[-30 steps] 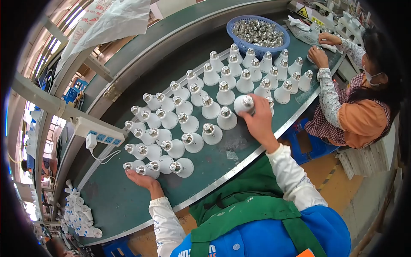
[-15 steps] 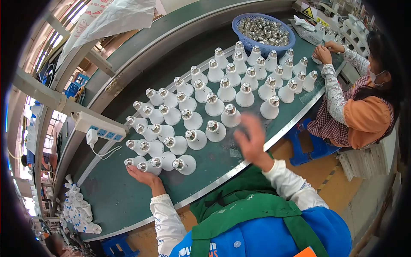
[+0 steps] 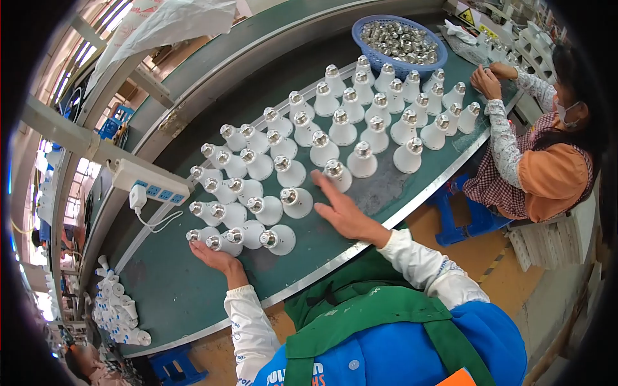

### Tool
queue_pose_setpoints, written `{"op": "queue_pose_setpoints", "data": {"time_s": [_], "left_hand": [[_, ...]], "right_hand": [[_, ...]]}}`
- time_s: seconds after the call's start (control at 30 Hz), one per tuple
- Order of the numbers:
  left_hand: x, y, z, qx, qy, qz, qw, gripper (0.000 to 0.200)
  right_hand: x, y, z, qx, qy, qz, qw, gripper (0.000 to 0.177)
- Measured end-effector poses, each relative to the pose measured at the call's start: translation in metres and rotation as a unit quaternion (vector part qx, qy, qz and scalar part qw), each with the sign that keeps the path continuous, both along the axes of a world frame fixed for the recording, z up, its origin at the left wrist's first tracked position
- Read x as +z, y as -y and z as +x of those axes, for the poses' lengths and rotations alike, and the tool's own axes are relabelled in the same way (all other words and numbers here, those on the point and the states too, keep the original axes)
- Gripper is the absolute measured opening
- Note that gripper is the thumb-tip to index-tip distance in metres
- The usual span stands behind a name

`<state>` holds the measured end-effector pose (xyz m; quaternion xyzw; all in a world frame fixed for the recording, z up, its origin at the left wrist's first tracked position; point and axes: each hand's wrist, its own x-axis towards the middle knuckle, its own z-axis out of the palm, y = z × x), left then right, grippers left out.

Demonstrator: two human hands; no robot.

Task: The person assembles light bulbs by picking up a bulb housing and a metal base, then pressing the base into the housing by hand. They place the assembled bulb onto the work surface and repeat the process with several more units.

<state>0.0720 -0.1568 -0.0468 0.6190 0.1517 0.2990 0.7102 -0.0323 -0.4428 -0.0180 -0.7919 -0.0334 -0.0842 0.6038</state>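
Rows of white bulb housings (image 3: 324, 149) with silver screw caps stand upright on the green work surface (image 3: 309, 248). My left hand (image 3: 217, 258) lies palm inward along the front left corner of the group, fingers stretched out against a bulb housing (image 3: 206, 235). My right hand (image 3: 341, 211) is at the front edge of the group with fingers and thumb apart. Its fingertips are right at a bulb housing (image 3: 338, 178), and another bulb housing (image 3: 296, 203) stands just left of the thumb.
A blue basket (image 3: 365, 56) of metal caps stands at the back. On the right a co-worker (image 3: 553, 164) sits with both hands at the table edge. A white power strip (image 3: 151, 183) with a plugged-in cord is at left, near a pile of small white parts (image 3: 116, 309).
My right hand has swung left, from the table's front edge to the bulb housings. The front housings near it have shifted position slightly. My left hand stays at the left corner.
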Motion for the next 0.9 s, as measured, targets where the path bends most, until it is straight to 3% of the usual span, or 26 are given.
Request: {"op": "queue_pose_setpoints", "data": {"time_s": [0.27,0.33,0.47,0.5,0.53,0.6,0.67,0.73,0.9], "left_hand": [[-0.005,-0.002,0.002,0.000,0.023,-0.008,1.000,0.043],[0.002,0.002,0.001,-0.006,0.013,-0.052,0.999,0.039],[-0.019,-0.015,0.015,-0.004,0.023,0.018,1.000,0.028],[-0.024,-0.023,0.018,0.008,0.001,0.101,0.995,0.029],[-0.049,-0.038,0.029,0.060,-0.064,0.203,0.975,0.034],[-0.016,-0.026,0.016,0.080,-0.163,0.281,0.942,0.047],[-0.010,-0.021,0.009,0.060,-0.157,0.304,0.938,0.058],[-0.010,-0.011,0.005,0.091,-0.140,0.287,0.943,0.055],[0.005,0.024,-0.020,0.041,-0.152,0.291,0.944,0.052]], "right_hand": [[0.008,0.002,-0.007,-0.046,-0.013,0.015,0.999,0.059],[0.007,-0.009,-0.003,-0.074,0.068,-0.150,0.984,0.059],[0.004,-0.033,0.023,-0.064,0.119,-0.167,0.977,0.060],[0.002,-0.035,0.029,-0.067,0.080,-0.159,0.982,0.060],[-0.003,-0.037,0.033,-0.062,0.044,-0.150,0.986,0.060],[-0.015,-0.035,0.038,-0.065,0.053,-0.131,0.988,0.053],[-0.018,-0.032,0.035,-0.090,0.076,-0.133,0.984,0.050],[-0.008,-0.030,0.028,-0.091,0.098,-0.159,0.978,0.052],[0.001,-0.025,0.019,-0.172,0.096,-0.205,0.959,0.060]]}}
